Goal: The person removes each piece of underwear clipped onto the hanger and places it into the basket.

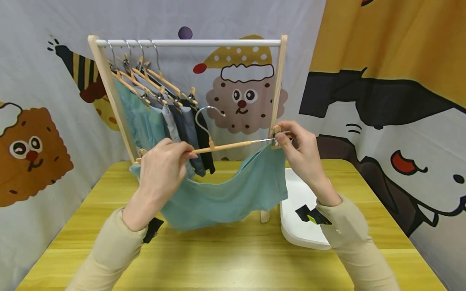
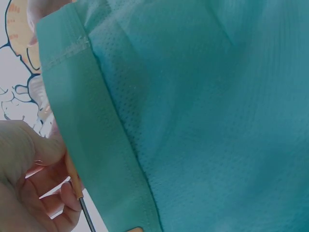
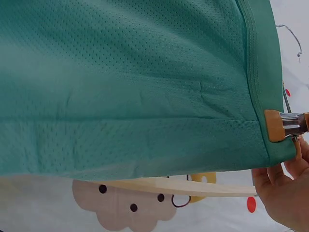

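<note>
My left hand point(image 1: 160, 169) pinches the wooden bar of a clip hanger point(image 1: 229, 146) between thumb and fingers. The hanger's metal hook rises above the bar. Teal mesh shorts point(image 1: 225, 202) hang from it, the waistband sagging in the middle. My right hand point(image 1: 300, 149) pinches the wood-and-metal clip point(image 1: 276, 137) at the right end. In the right wrist view, this clip's pad point(image 3: 274, 125) sits over the waistband corner. A second wooden clip point(image 1: 142, 152) shows at the left end, partly hidden behind my left hand.
Behind my hands stands a wooden rack with a white rail point(image 1: 218, 43). Several hangers with clothes point(image 1: 145, 121) hang at its left end. A white tray point(image 1: 298, 238) lies on the wooden table point(image 1: 218, 262), under my right forearm. Printed curtains point(image 1: 327, 36) close off the back.
</note>
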Tool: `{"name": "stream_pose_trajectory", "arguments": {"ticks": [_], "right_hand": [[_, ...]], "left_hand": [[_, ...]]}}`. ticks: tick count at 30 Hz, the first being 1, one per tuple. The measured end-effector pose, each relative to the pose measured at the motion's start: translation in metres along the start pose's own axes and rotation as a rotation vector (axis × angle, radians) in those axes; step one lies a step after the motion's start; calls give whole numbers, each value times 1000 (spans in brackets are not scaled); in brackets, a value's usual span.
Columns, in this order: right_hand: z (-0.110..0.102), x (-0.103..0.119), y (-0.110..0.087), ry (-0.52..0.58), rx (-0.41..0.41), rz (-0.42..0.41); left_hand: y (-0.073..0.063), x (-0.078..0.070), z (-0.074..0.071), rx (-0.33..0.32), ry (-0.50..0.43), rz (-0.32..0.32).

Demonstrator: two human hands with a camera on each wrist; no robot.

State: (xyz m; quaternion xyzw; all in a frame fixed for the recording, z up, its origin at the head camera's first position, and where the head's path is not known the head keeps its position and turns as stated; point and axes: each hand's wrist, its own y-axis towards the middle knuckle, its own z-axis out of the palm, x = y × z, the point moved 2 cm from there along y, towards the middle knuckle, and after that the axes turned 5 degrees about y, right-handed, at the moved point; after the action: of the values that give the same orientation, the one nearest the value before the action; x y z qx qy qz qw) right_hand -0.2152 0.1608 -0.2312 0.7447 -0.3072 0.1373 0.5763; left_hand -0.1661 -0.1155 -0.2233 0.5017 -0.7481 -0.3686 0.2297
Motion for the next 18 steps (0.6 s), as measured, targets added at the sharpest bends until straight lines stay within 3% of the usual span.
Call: {"name": "stream_pose_trajectory", "arguments": {"ticks": [8,18], "right_hand": [[4,-5,-2,47,-47,45],[10,-10,-6,164,-105,91]], "left_hand": [[0,3,7,-85,-20,32],[1,5,10,-77,-37,49]]}}
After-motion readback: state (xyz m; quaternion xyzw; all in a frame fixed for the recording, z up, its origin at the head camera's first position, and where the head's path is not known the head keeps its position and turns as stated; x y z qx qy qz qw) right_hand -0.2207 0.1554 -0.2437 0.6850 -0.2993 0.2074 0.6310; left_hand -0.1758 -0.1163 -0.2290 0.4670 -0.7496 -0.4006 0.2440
